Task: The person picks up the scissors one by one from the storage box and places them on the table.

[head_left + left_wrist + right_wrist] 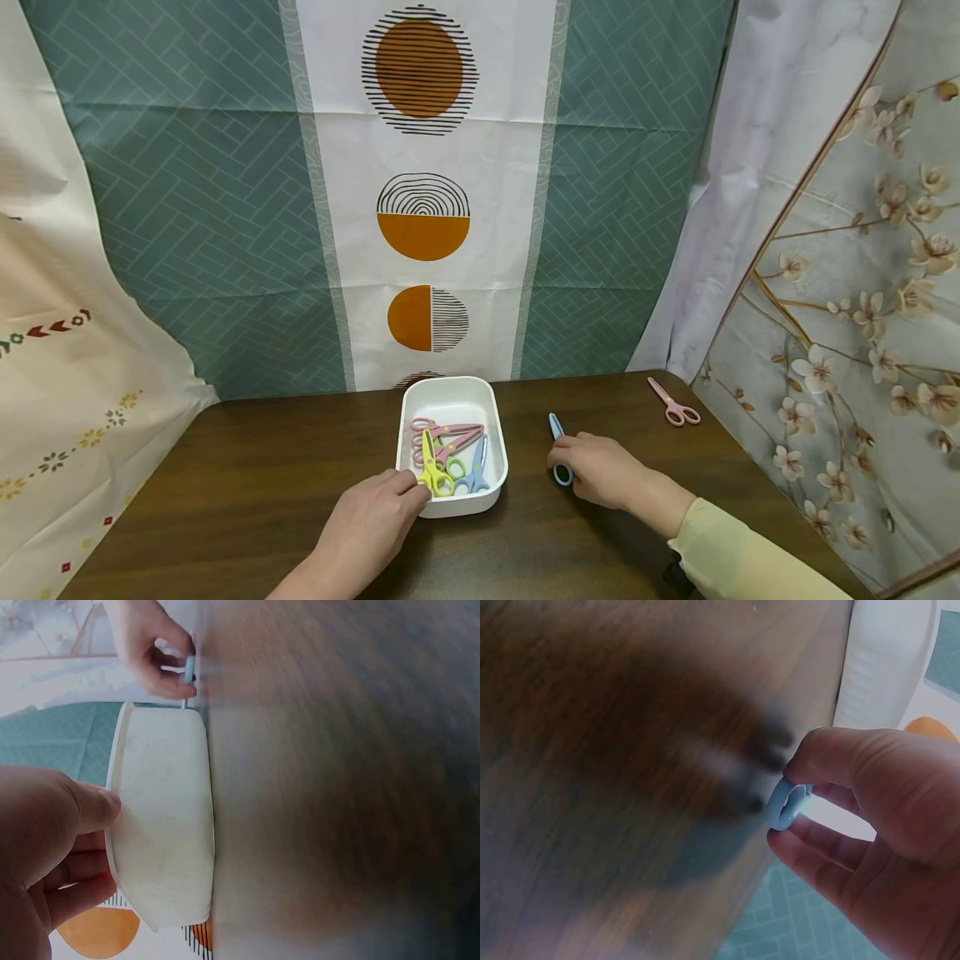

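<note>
Near the middle of the table, a white plastic tray point(498, 467) holds several scissors: pink ones point(467, 431), yellow ones point(430, 458), blue ones point(478, 467), and a green handle point(455, 468) partly hidden under them. My left hand point(378, 514) pinches the tray's near left rim, thumb outside; the left wrist view shows the tray's outer wall point(165, 817) beside the thumb. To the right of the tray, my right hand point(600, 468) pinches a pair of blue scissors point(556, 426), blades pointing away from me. The right wrist view shows one blue handle loop point(778, 806) between thumb and fingers.
Another pair of pink scissors point(675, 407) lies at the table's far right corner. The dark brown wooden table point(247, 483) ends at a green and white patterned curtain point(427, 275) behind, with a floral curtain point(847, 400) along the right.
</note>
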A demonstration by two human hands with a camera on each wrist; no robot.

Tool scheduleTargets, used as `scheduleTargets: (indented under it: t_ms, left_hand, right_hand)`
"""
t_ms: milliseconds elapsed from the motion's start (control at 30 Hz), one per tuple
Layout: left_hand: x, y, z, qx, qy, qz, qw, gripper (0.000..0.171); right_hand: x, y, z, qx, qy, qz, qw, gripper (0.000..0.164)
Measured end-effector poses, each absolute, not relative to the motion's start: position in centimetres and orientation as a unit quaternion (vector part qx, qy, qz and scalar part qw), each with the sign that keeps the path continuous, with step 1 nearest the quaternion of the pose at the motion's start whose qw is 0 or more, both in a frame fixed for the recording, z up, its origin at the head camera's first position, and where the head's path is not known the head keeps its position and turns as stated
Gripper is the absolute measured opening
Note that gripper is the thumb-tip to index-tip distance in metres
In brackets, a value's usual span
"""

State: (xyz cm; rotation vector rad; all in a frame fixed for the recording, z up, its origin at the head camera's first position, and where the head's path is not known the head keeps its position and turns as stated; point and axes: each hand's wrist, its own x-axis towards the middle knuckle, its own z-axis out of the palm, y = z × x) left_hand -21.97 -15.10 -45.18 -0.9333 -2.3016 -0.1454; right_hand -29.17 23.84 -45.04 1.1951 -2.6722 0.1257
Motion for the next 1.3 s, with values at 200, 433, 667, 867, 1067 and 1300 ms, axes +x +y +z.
scheduleTargets:
  t_ms: [200, 433, 667, 867, 1067, 1300]
  left_hand:
    - [-21.8, -15.1, -45.1, -0.351, -0.881, -0.056, 0.311, 0.027]
    - [-21.9, -15.1, -45.2, -0.356, -0.875, -0.052, 0.324, 0.029]
    - [-21.9, -15.1, -45.2, -0.352, -0.879, -0.053, 0.318, 0.028]
    - [-21.9, -15.1, -45.2, -0.354, -0.877, -0.053, 0.322, 0.028]
    - [-22.0, -15.0, -45.2, -0.36, -0.87, -0.056, 0.333, 0.031]
    - [-22.0, -15.0, -45.3, -0.361, -0.866, -0.058, 0.34, 0.03]
  right_hand:
    - [-28.3, 23.1, -44.3, 0.383, -0.919, 0.024, 0.09, 0.043]
    - [-28.1, 22.7, -44.3, 0.374, -0.922, 0.001, 0.098, 0.041]
    - [-28.1, 22.9, -44.7, 0.378, -0.919, -0.001, 0.115, 0.041]
    - [-28.0, 22.9, -44.6, 0.379, -0.918, -0.001, 0.118, 0.041]
    - [-28.2, 23.0, -44.8, 0.378, -0.919, -0.001, 0.113, 0.041]
    - [-28.2, 23.0, -44.8, 0.38, -0.918, 0.004, 0.11, 0.04]
